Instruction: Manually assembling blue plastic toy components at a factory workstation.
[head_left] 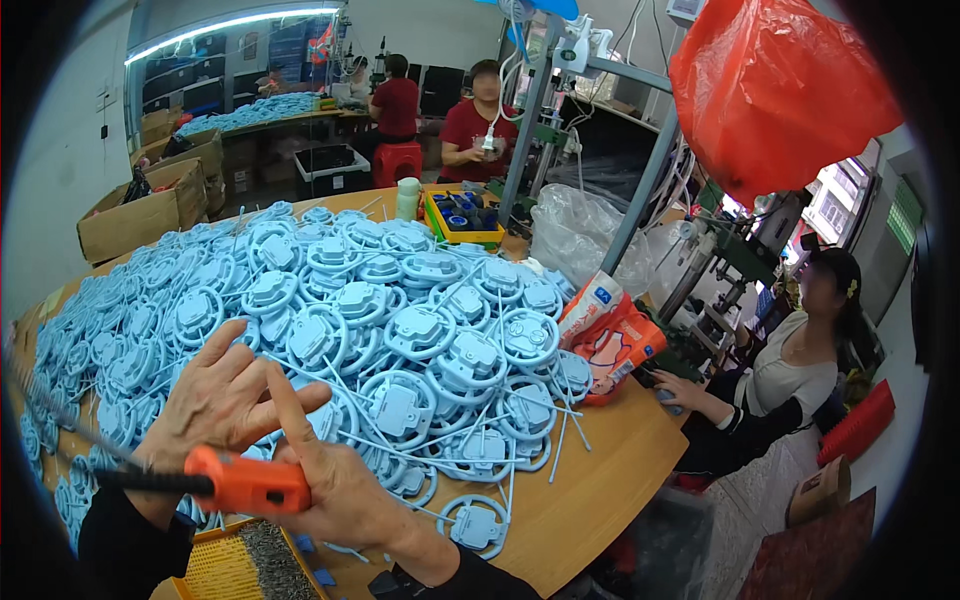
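Observation:
My left hand (215, 400) is raised over the near left side of a large heap of light-blue plastic rings (400, 405), its fingers apart and nothing seen in them. My right hand (345, 490) is beside it, index finger stretched up across the left hand's fingers. The right hand's other fingers are partly hidden. An orange block (250, 480) on a black rod (155, 481) lies in front of the right hand in the picture; whether it touches that hand is unclear. The rings look like small steering wheels with raised centres, and thin blue sticks are tangled among them.
A yellow tray of small metal screws (270, 560) sits at the near edge. An orange-white packet (610, 335) lies right of the heap. A red plastic bag (780, 95) hangs upper right, near a metal frame (640, 190). One person (790, 370) sits at right; others sit behind.

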